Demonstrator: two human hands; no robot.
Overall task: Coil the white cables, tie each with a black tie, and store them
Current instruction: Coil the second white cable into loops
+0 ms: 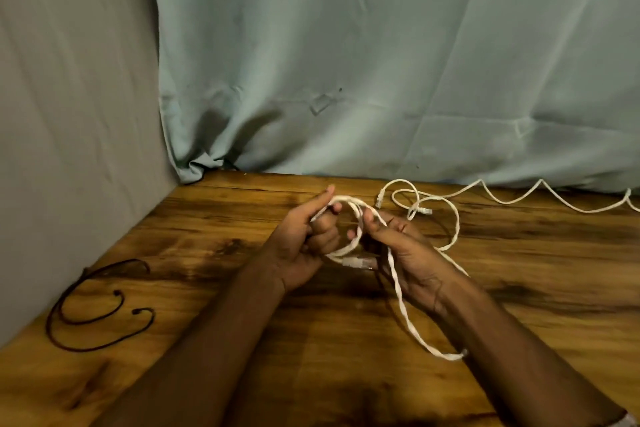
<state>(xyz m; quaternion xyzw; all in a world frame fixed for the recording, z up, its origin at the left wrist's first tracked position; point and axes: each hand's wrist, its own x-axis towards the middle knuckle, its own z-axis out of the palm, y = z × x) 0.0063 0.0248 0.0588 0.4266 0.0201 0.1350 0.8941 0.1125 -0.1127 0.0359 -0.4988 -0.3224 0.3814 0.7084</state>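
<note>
A loop of white cable (pixel 349 239) is held above the wooden counter (pixel 207 211) between both hands, its connector end (pixel 356 263) hanging at the bottom of the loop. The left hand (pixel 304 243) is curled around the loop's left side, forefinger extended, while the right hand (pixel 405 250) pinches the right side, a strand trailing across its palm and forearm. More white cable (pixel 450 218) lies behind on the counter, and black ties (pixel 100 308) lie at far left.
</note>
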